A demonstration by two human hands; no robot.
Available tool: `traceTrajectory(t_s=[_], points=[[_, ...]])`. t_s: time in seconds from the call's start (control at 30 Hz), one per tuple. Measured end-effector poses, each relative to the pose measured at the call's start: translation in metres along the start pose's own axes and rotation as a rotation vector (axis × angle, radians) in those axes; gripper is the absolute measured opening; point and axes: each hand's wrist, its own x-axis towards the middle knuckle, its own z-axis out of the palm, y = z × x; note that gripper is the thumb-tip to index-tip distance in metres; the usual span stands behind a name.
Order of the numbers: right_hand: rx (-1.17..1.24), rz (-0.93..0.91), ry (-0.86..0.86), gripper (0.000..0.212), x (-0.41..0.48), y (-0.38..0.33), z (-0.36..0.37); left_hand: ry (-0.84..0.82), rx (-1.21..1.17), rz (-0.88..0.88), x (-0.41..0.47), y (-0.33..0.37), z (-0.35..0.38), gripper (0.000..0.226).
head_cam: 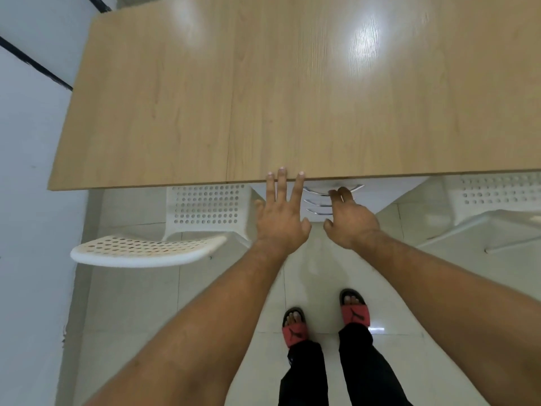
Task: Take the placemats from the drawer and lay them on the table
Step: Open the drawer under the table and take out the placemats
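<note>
A light wooden table (263, 92) fills the upper view, its top bare. Under its front edge stands a white drawer unit (389, 191) with three curved metal handles (314, 204), all drawers closed. No placemats are visible. My left hand (281, 218) reaches forward with straight fingers, the tips at the table's front edge. My right hand (349, 221) is stretched toward the top drawer handle, fingers loosely bent and close to it, holding nothing.
A white perforated chair (175, 230) stands to the left under the table edge. Another white perforated chair (494, 200) is at the right. My feet in red sandals (294, 328) stand on the pale tiled floor. A white wall runs along the left.
</note>
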Motion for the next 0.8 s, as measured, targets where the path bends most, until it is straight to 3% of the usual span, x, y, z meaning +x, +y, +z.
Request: traceTrajectory(t_s=[0.27, 0.37, 0.47, 0.53, 0.63, 0.8], points=[[-0.069, 0.066, -0.088, 0.051, -0.064, -0.022, 0.0, -0.027, -0.11, 0.023, -0.022, -0.009, -0.003, 0.08], [-0.098, 0.028, 0.122, 0.032, -0.1, -0.029, -0.001, -0.109, -0.109, 0.016, -0.049, -0.011, 0.002, 0.077], [-0.012, -0.037, 0.329, 0.032, -0.123, -0.031, -0.001, -0.214, -0.089, 0.042, -0.08, -0.011, 0.011, 0.074], [-0.038, -0.061, 0.269, 0.044, -0.13, -0.025, 0.005, -0.236, -0.074, 0.055, -0.097, -0.009, 0.018, 0.073], [-0.107, -0.031, 0.014, 0.053, -0.14, -0.014, 0.021, -0.25, -0.063, 0.078, -0.118, -0.008, 0.027, 0.073], [-0.12, -0.113, -0.064, 0.049, -0.159, -0.002, 0.038, -0.281, -0.165, 0.073, -0.137, -0.008, 0.038, 0.083]])
